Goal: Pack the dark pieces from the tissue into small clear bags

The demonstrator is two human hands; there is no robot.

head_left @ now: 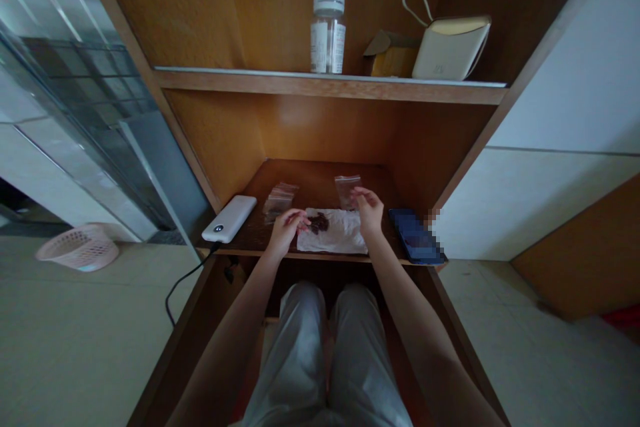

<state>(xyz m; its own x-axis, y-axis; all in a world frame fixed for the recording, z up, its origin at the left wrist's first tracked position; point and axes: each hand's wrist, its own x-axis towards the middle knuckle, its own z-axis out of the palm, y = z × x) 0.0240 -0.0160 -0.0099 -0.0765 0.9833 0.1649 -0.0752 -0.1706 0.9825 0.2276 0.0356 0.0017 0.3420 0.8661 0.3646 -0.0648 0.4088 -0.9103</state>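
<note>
On the shelf board lies a white tissue (pixel 345 230) with a small heap of dark brown dried pieces (pixel 318 222) on its left part. My left hand (pixel 284 233) is at the heap's left edge with its fingers drawn together; anything between them is too small to make out. At the tissue's far edge is a small clear zip bag (pixel 346 188). My right hand (pixel 369 212) has its fingertips closed at the bag's right side. Behind my left hand lies a loose stack of similar clear zip bags (pixel 280 199).
A white power bank (pixel 230 219) with a black cable lies at the left, a dark blue phone (pixel 415 235) at the right. The upper shelf holds a clear bottle (pixel 328 37), a small carton (pixel 395 57) and a cream strapped device (pixel 447 50). A basket (pixel 80 247) stands on the floor.
</note>
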